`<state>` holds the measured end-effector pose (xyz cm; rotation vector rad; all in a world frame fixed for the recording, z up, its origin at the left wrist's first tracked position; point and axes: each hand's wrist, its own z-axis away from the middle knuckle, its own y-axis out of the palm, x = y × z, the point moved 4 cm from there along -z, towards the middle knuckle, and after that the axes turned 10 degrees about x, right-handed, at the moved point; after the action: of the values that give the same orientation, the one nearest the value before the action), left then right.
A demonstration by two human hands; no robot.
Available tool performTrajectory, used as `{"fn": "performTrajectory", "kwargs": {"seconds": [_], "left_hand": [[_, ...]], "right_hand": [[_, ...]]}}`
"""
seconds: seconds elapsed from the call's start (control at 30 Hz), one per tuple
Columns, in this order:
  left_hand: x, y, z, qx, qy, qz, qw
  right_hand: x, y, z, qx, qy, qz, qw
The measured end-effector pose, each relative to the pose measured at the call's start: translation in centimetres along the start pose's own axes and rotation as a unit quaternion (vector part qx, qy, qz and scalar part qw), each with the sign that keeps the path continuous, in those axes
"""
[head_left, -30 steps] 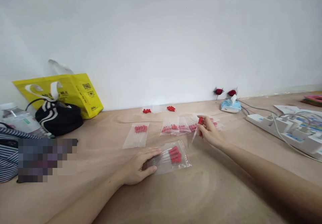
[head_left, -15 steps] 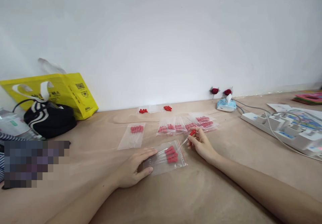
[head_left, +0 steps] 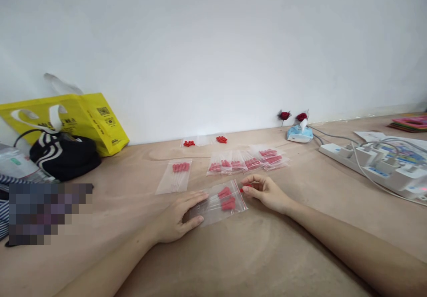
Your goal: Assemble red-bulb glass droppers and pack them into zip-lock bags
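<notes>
A clear zip bag [head_left: 213, 214] lies in front of me, with several red-headed sticks [head_left: 228, 202] inside, their thin pale stems pointing left. My left hand [head_left: 178, 217] rests on the bag's left end, thumb and fingers spread apart. At the bag's right end, by the red-lined mouth, my right hand [head_left: 267, 194] pinches another red-headed stick [head_left: 246, 187]. Its thin stem is hard to see, so I cannot tell how far it reaches into the bag. Behind my left hand lies another filled bag [head_left: 167, 182].
Several overlapping filled bags [head_left: 238, 163] lie beyond my hands. Small red pieces [head_left: 222, 140] are by the wall. A yellow bag [head_left: 100, 128] and black pouch [head_left: 66, 156] stand left. Tissues [head_left: 299, 134] and a power strip [head_left: 373, 168] with cables are on the right.
My right hand has moved left and slightly down, bringing the red-headed stick to the bag's mouth and level with the table. My left hand stays on the bag.
</notes>
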<state>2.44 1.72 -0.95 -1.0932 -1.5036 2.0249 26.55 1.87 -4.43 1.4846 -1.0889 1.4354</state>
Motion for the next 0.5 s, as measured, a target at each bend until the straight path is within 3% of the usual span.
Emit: {"fn": "performTrajectory", "kwargs": {"seconds": [0.2,0.37,0.5], "left_hand": [[0.0,0.1,0.0,-0.006,0.011,0.009,1.0],[0.1,0.1,0.0,0.003,-0.006,0.011,1.0],[-0.1,0.1,0.1,-0.006,0.001,0.016,1.0]], "right_hand": [[0.0,0.0,0.0,0.005,0.049,-0.099,0.994],[-0.4,0.8,-0.7,0.011,0.068,0.001,0.998],[-0.3,1.7,-1.2,0.021,0.044,0.059,0.997]]}}
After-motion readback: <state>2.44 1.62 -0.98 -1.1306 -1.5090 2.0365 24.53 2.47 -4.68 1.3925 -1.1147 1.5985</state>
